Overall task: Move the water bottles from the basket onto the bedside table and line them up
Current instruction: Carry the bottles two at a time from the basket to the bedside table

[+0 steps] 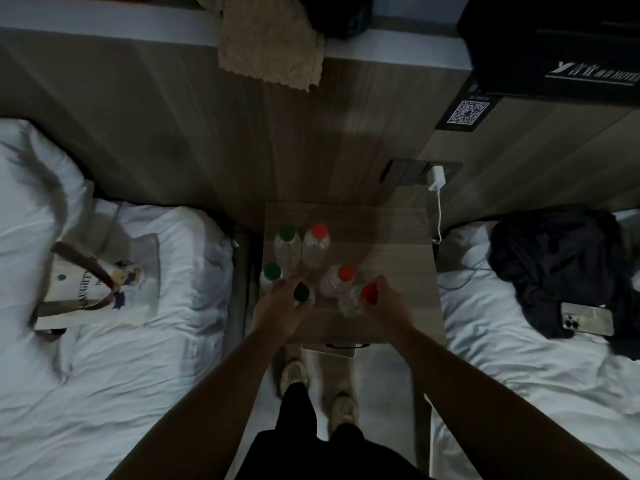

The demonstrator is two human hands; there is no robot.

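Observation:
Several clear water bottles stand on the wooden bedside table. At the back are a green-capped bottle and a red-capped bottle side by side. Nearer stand another green-capped bottle and a red-capped bottle. My left hand grips a dark-green-capped bottle near the table's front left. My right hand holds a red-capped bottle at the front middle. A canvas tote bag lies on the left bed.
White beds flank the table. The right bed carries dark clothing and a phone. A white charger with its cable hangs at the wall socket beside the table. My feet stand in the gap below the table's drawer.

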